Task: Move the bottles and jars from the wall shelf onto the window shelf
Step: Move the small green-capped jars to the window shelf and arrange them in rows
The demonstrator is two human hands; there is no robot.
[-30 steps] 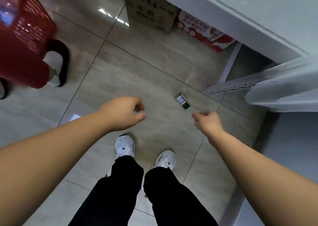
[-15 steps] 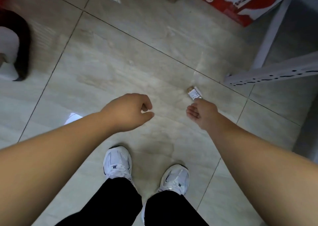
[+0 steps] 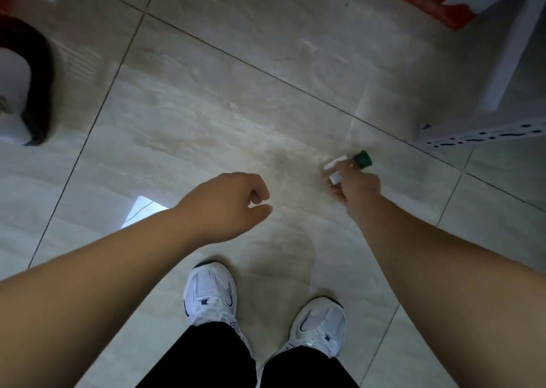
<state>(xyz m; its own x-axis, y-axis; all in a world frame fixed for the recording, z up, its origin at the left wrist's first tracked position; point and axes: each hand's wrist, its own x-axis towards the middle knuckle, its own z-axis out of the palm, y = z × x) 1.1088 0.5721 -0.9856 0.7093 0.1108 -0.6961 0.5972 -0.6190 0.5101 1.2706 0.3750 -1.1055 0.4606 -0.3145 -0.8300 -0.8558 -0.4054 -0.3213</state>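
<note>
You stand on a pale tiled floor (image 3: 224, 98) in white sneakers (image 3: 211, 294) and black trousers (image 3: 204, 358). At the top right there is a red carton (image 3: 425, 0) beside a white perforated shelf frame (image 3: 484, 132). A black and white slipper (image 3: 26, 86) lies at the left edge.

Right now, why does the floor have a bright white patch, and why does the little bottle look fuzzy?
In the head view, the white patch beside the left hand looks like glare on the shiny floor tiles; the small bottle in the right hand is smeared by motion blur, only its green cap clear; the wide lens bends the arms and tile lines.
</note>
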